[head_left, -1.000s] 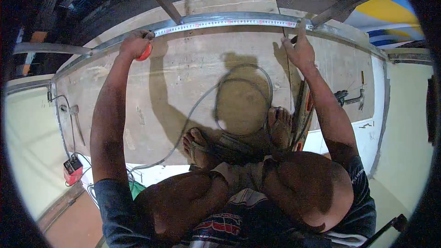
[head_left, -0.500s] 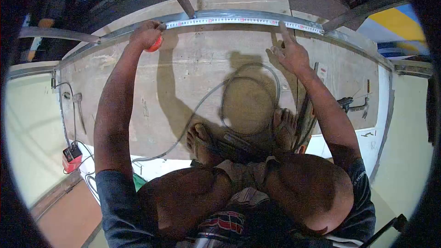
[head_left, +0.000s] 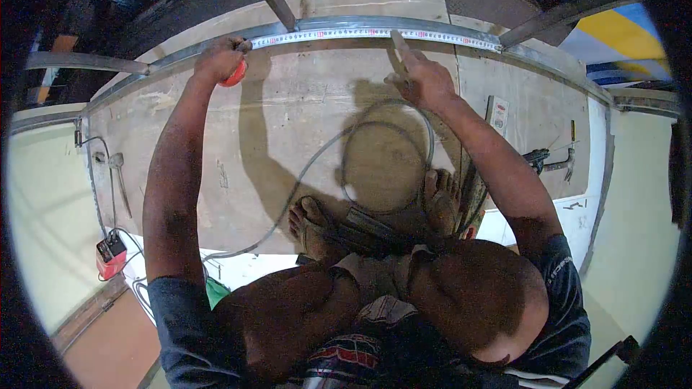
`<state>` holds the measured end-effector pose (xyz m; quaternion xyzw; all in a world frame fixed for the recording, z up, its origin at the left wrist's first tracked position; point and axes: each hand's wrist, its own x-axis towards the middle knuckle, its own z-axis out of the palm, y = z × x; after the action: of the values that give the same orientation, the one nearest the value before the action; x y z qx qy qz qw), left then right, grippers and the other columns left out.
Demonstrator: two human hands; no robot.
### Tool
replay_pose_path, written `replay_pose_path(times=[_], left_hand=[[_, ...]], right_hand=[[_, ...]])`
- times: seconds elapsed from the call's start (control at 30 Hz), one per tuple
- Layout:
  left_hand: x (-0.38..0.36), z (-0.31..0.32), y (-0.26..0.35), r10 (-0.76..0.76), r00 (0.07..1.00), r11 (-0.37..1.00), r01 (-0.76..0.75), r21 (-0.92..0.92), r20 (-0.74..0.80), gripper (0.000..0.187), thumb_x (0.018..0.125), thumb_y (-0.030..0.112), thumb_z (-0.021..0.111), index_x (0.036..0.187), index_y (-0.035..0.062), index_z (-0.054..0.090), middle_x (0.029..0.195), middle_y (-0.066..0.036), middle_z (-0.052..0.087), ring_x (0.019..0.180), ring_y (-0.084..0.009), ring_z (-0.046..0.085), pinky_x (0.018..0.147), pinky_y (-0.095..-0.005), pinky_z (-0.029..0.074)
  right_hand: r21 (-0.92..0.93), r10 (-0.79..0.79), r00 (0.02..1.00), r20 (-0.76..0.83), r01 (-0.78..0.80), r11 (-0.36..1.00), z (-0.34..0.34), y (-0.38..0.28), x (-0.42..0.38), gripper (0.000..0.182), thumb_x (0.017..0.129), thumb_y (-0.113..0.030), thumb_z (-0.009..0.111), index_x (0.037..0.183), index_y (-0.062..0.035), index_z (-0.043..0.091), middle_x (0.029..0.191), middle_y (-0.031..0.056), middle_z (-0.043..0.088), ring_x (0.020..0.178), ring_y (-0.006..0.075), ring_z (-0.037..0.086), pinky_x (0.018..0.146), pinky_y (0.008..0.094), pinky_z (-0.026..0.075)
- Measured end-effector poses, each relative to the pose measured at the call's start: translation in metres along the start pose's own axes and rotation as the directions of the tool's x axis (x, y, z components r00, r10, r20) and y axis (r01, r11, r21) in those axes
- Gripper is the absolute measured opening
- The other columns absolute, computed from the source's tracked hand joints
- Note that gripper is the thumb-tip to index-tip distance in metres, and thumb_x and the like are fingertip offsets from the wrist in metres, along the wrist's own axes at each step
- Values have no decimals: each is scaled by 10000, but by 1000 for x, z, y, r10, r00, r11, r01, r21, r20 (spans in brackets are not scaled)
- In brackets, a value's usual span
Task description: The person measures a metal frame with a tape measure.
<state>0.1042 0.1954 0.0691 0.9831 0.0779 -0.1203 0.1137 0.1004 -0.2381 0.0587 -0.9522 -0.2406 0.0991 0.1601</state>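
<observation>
My left hand (head_left: 220, 61) is closed around the orange-red case of a tape measure (head_left: 235, 74). From it the white blade (head_left: 324, 34) runs out to the right along a grey metal bar (head_left: 331, 21), reaching a slanting crosspiece. My right hand (head_left: 425, 81) has its index finger stretched out, the fingertip at the blade near its middle. Its thumb stands apart from the index finger, and the other fingers are partly hidden. I see nothing held in that hand.
A wooden board (head_left: 303, 101) lies under my feet, crossed by a looped grey cable (head_left: 310, 166). At the right are a hammer (head_left: 566, 162) and a dark tool (head_left: 535, 158). Another hammer (head_left: 119, 173) and a red box (head_left: 110, 256) with wires are at the left.
My right index finger has slid left along the blade, from near its right part towards the middle. My left hand still holds the tape measure at the same end. The view has shifted slightly.
</observation>
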Motion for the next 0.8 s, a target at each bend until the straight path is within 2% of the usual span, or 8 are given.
replay_pose_path(times=[0.17,0.23,0.33,0.4,0.53,0.63,0.7,0.8], left_hand=[[0,1,-1,18,999,1000,-18,11,-29,422,950,483,509,993,103,686,944,-163,692,881,-316,662,806,-426,488],[-4,-10,10,-49,995,999,51,-18,82,383,922,453,538,1099,155,699,1107,-147,680,996,-344,647,867,-416,490],[-2,-4,3,-26,999,999,27,-34,38,430,954,488,494,995,106,687,974,-171,692,912,-342,660,813,-437,485],[-1,1,0,-28,999,999,29,-25,20,435,953,488,493,1005,103,688,991,-174,691,925,-347,658,825,-436,484],[-2,2,2,-49,999,994,50,101,-12,442,956,482,485,1060,103,687,1052,-181,684,966,-363,652,873,-444,479],[-2,-6,6,-46,997,996,42,76,57,418,931,473,504,1139,152,673,1083,-163,681,1033,-359,636,876,-450,483],[-4,-8,8,-37,997,998,33,54,69,420,933,474,502,1134,147,674,1090,-170,676,1033,-366,633,875,-452,482],[5,3,-6,0,998,999,-3,53,62,420,938,472,499,1120,141,682,1102,-182,668,1027,-378,630,873,-456,481]], right_hand=[[-24,-12,999,33,13,1000,1,-4,5,895,865,-369,642,1549,-217,85,1296,236,535,1043,428,605,866,482,511],[1,-15,997,78,15,1000,5,-6,12,912,857,-356,652,1549,-197,79,1308,238,528,1045,428,606,870,481,511],[40,-164,986,1,164,986,16,-15,20,861,876,-375,608,1542,-189,95,1277,260,556,1027,430,624,864,497,520],[62,-255,966,-37,257,965,12,-28,20,860,862,-349,626,1536,-165,124,1269,265,560,999,429,636,854,496,526],[60,-198,980,8,197,979,11,-44,27,867,843,-328,648,1528,-146,151,1252,274,567,989,425,638,844,494,532],[39,-227,974,-22,228,973,15,-43,30,880,831,-308,663,1529,-153,151,1228,281,578,979,424,640,829,495,536],[-29,-216,976,24,217,976,13,-43,29,850,830,-270,688,1504,-56,216,1262,259,571,1061,384,628,815,447,556],[11,-231,973,-17,231,973,26,-29,25,805,843,-269,676,1495,-59,253,1317,235,541,1098,372,613,847,433,549]])
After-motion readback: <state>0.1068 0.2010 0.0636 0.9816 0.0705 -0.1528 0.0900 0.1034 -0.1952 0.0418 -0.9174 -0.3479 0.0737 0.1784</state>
